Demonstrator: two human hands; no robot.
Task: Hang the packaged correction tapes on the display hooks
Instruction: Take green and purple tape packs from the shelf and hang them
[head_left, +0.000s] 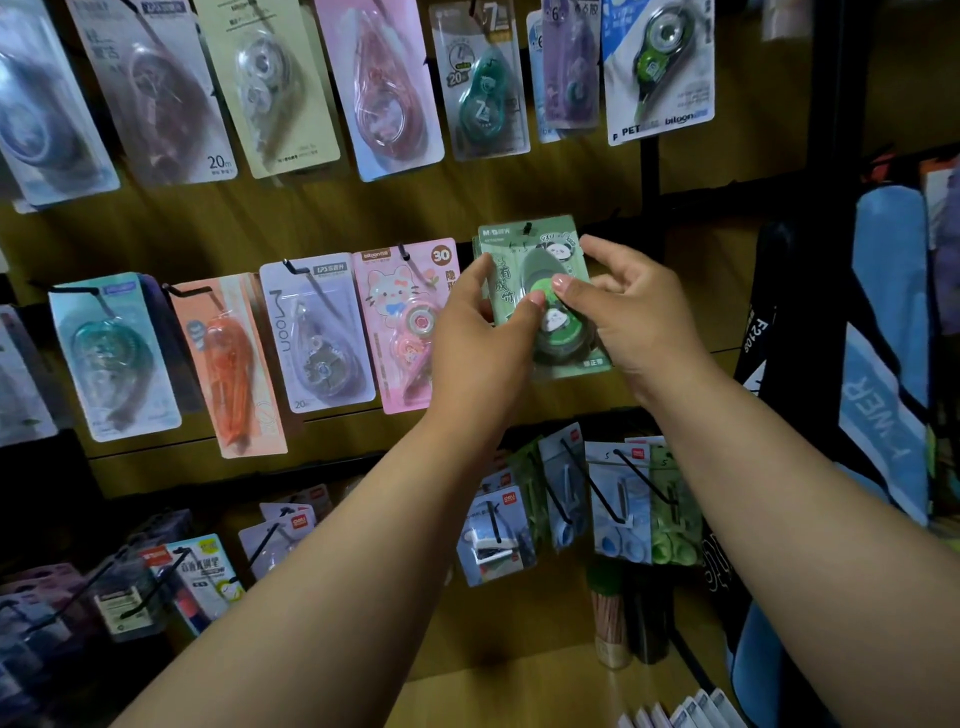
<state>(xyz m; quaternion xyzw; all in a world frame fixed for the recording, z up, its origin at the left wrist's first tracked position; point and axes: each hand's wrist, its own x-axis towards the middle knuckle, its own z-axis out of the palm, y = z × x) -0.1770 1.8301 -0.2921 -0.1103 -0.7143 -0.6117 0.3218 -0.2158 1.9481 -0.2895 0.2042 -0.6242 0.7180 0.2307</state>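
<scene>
Wooden display board (467, 197) carries rows of hooks. Both hands, left hand (480, 332) and right hand (631, 317), pinch the green pack (514, 291) at its hook (528, 227). Loosening early could let it slip off.

Both hands cover the lower left and right of the green panda-printed correction tape pack (540, 265); left of it, top-row packs blur.
</scene>
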